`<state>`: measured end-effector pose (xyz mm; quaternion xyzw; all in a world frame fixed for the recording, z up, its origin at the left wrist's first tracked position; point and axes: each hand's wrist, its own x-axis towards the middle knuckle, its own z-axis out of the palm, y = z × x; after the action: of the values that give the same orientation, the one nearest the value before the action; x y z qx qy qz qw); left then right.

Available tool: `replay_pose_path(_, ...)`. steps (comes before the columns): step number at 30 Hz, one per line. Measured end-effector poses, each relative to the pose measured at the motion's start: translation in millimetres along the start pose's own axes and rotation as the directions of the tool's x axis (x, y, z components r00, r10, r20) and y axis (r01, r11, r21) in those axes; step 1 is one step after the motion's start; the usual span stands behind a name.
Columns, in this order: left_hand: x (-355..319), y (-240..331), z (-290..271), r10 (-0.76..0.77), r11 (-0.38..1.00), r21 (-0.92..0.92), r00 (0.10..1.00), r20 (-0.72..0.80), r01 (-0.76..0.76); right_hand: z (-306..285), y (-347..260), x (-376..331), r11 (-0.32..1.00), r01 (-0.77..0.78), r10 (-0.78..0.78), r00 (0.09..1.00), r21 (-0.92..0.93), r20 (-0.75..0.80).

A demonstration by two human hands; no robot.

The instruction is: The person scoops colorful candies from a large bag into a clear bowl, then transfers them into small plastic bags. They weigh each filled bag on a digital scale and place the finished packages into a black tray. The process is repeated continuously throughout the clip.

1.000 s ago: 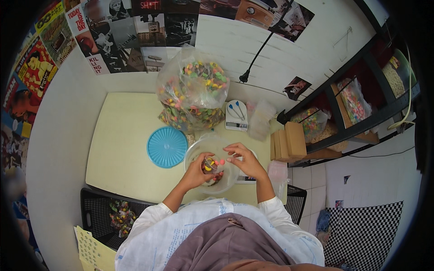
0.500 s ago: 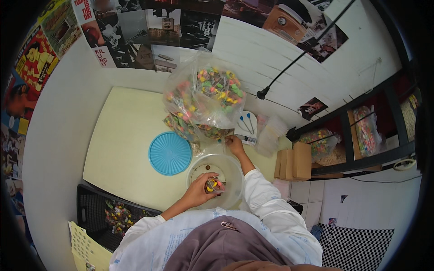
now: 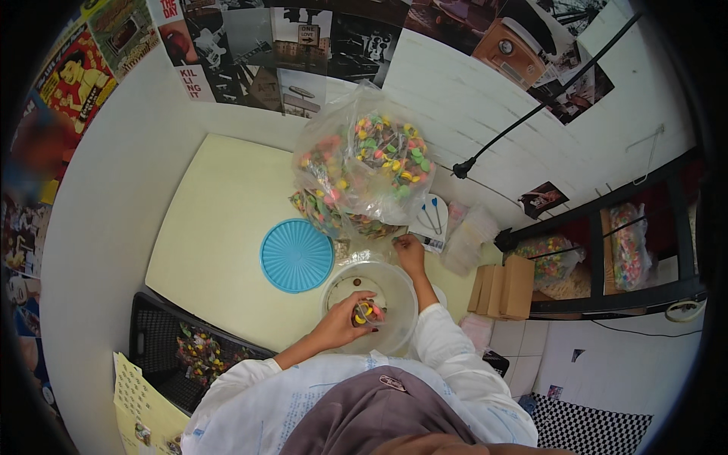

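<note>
My left hand (image 3: 340, 324) is closed around a small clear container (image 3: 368, 312) of yellow, pink and dark candies; whether it is a cup or a bag I cannot tell. It holds this over a wide translucent tub (image 3: 410, 320), where a small brown round piece (image 3: 356, 282) lies at the bottom. Beyond the tub, my right hand (image 3: 410, 252) has its fingers drawn together by the lower edge of a large clear bag (image 3: 390, 155) full of colourful candies. Anything between those fingers is too small to make out. Beside them is a white scale (image 3: 434, 244) with blue-tipped tongs (image 3: 433, 216) on it.
A round blue lid (image 3: 296, 255) lies left of the tub. Clear plastic bags (image 3: 470, 241) and brown boxes (image 3: 509, 288) stand to the right, before a black shelf (image 3: 599, 305). A black crate (image 3: 148, 334) with wrapped candies sits at lower left. A black cable (image 3: 516, 125) hangs ahead.
The whole view has shifted, so everything appears farther right. Both hands keep nearly the same places over the tub and by the large bag.
</note>
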<state>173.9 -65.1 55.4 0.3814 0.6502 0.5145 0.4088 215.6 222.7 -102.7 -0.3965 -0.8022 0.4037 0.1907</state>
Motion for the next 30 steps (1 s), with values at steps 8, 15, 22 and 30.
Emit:
replay_pose_path(8,2,-11,9,0.051,0.995,-0.073,0.964,-0.26,-0.072,-119,-95,-91,0.942,0.165,-0.246,0.932,0.293,0.268)
replay_pose_path(15,1,0,16,0.144,0.99,0.041,0.968,-0.208,-0.138,-127,-162,-168,0.879,0.435,-0.475,0.824,0.194,0.309)
replay_pose_path(22,-13,-4,16,0.132,0.988,-0.063,0.987,-0.088,-0.138,-124,-171,-190,0.905,0.375,-0.422,0.856,0.202,0.3)
replay_pose_path(30,-24,12,21,0.215,0.96,-0.168,0.974,-0.068,-0.224,-128,-168,-202,0.902,0.409,-0.432,0.863,0.137,0.262)
